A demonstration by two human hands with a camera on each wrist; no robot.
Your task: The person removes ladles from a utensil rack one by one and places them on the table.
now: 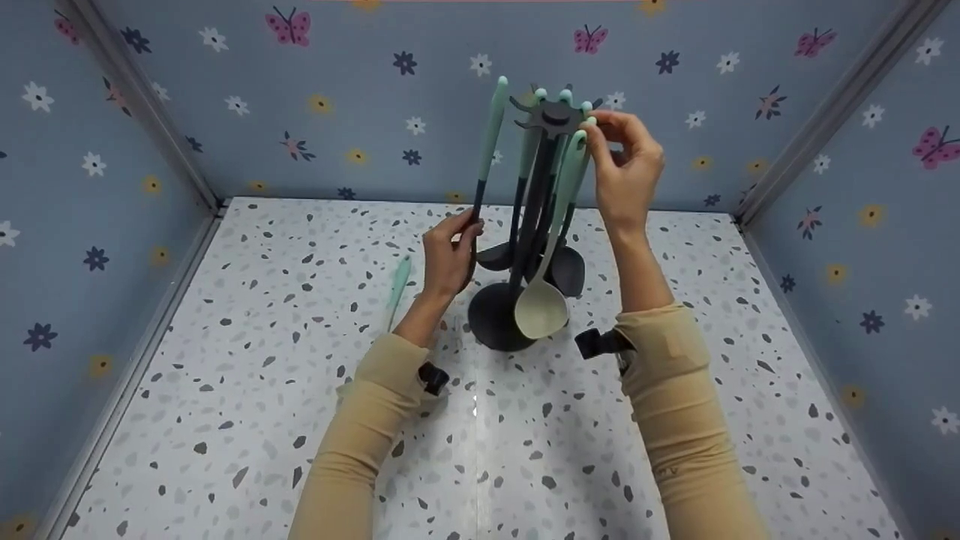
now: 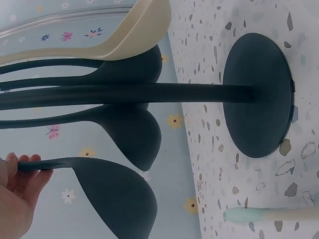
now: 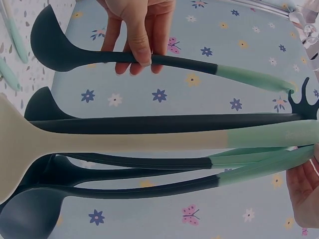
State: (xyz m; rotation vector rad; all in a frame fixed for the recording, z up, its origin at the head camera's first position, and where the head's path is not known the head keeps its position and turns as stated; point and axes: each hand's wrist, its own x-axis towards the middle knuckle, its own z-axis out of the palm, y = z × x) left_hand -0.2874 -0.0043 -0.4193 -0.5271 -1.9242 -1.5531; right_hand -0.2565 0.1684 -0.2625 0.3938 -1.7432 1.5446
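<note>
My left hand (image 1: 448, 255) grips the dark shaft of a ladle (image 2: 117, 194), its mint handle (image 1: 491, 135) pointing up. The ladle is held upright to the left of a black utensil stand (image 1: 491, 319); its handle tip is near a hook in the right wrist view. At the top of the stand, by the hooked head (image 1: 555, 116), my right hand (image 1: 628, 169) pinches the mint handle end of a dark spoon (image 3: 32, 214). A cream ladle (image 1: 541, 309) hangs in front, close to my right thumb. Several dark utensils hang behind, partly hidden.
A mint-handled utensil (image 1: 400, 289) lies on the speckled tabletop (image 1: 247, 375) left of the stand, partly hidden by my left forearm. The right wrist view shows two mint handles (image 3: 19, 45) on the table. Floral panels (image 1: 465, 45) enclose the back and sides.
</note>
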